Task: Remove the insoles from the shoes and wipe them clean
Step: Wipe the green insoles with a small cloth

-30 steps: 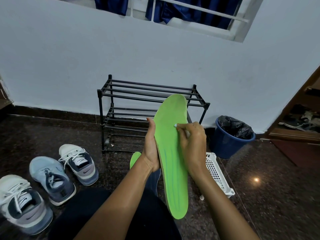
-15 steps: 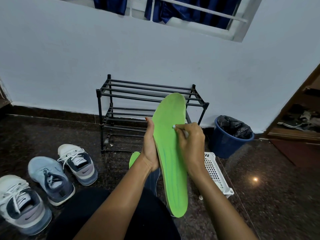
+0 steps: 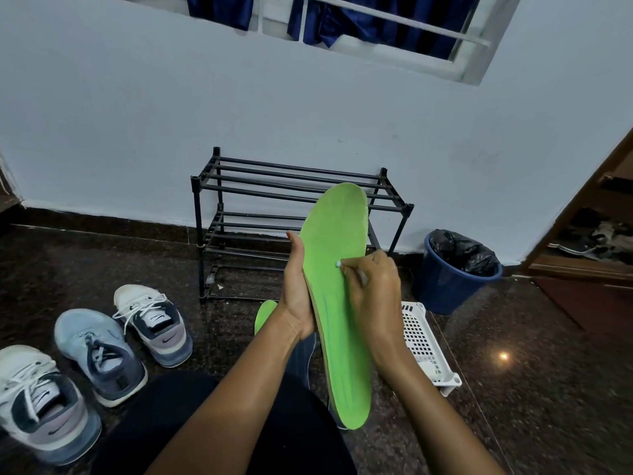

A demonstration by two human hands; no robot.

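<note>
A long green insole (image 3: 337, 269) stands nearly upright in front of me, toe end up. My left hand (image 3: 297, 289) grips its left edge from behind. My right hand (image 3: 371, 289) pinches a small white wipe (image 3: 339, 264) and presses its tip onto the insole's middle. A second green insole (image 3: 264, 315) lies on the floor behind my left wrist, mostly hidden. Three sneakers stand on the floor at the left: a white and grey one (image 3: 154, 323), a light blue one (image 3: 97, 354) and another white and grey one (image 3: 37, 402).
A black metal shoe rack (image 3: 260, 207) stands against the white wall. A blue bin (image 3: 455, 275) with a black liner sits to its right. A white perforated basket (image 3: 424, 344) lies on the dark granite floor by my right forearm. A wooden cabinet (image 3: 589, 255) is at the far right.
The white wipe's tip has slid slightly left and down on the insole. The insole and my left hand stay about where they were.
</note>
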